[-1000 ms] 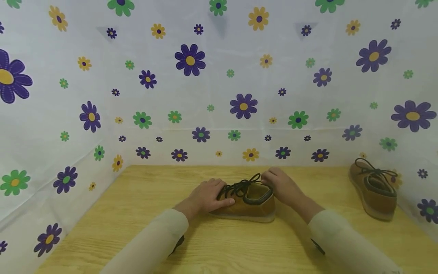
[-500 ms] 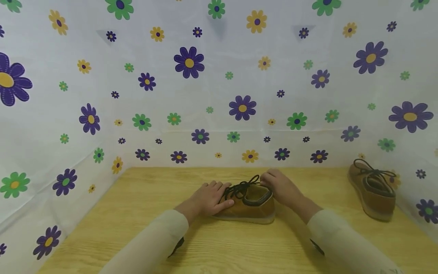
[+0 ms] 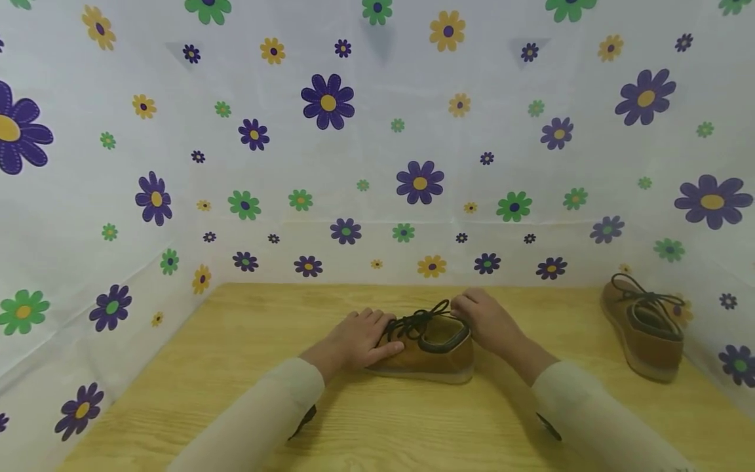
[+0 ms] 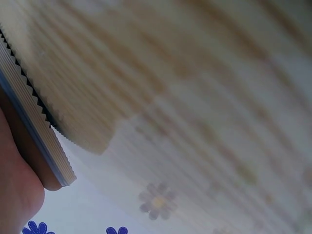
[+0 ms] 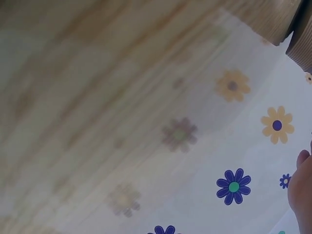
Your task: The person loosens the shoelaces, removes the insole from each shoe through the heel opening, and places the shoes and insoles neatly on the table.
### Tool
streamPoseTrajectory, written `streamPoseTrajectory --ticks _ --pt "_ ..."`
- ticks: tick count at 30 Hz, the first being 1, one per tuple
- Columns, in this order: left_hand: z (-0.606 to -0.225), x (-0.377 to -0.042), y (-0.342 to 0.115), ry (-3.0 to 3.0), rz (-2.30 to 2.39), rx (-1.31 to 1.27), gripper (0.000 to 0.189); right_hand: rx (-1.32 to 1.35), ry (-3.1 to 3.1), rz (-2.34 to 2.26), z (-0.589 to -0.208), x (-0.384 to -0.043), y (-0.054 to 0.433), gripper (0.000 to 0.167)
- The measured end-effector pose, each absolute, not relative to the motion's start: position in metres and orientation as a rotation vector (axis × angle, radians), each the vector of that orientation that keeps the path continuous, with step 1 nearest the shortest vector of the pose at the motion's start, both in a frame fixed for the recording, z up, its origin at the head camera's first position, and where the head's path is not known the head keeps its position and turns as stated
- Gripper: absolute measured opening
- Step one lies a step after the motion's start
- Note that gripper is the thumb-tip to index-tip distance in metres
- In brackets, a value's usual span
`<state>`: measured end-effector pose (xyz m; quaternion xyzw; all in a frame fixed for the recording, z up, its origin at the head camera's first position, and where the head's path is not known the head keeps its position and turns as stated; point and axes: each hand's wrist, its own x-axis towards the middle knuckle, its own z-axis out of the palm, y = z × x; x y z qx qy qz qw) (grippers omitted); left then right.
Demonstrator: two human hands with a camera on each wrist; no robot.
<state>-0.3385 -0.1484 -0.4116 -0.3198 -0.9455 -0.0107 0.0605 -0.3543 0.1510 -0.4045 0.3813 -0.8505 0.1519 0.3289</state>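
A brown low shoe [image 3: 439, 360] with dark laces tied in a bow [image 3: 419, 321] rests on the table, its toe to the left. My left hand [image 3: 356, 337] grips the toe, the thumb along the near side and the fingers over the top. At the heel end, my right hand [image 3: 483, 321] has its fingers curled at the collar's far rim; their tips are hidden. The left wrist view catches the ridged sole edge [image 4: 41, 107] beside part of my left hand [image 4: 17, 180]. In the right wrist view, part of my right hand [image 5: 302, 190] lies below the sole [image 5: 302, 46].
A second brown shoe [image 3: 649, 341] with tied dark laces stands at the right, near the side wall. White flower-printed sheeting [image 3: 377, 144] encloses the back and both sides of the wood-grain table [image 3: 389, 426].
The head view shifts slightly up and down. Both hands and the shoe between them stay in the same place.
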Motion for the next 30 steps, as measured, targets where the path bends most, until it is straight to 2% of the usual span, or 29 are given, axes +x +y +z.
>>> streamPoseTrajectory --ticks 30 --pt "-0.418 -0.348 -0.153 -2.889 -0.167 -0.945 0.08 0.98 -2.147 0.377 -0.407 -0.357 0.167 0.008"
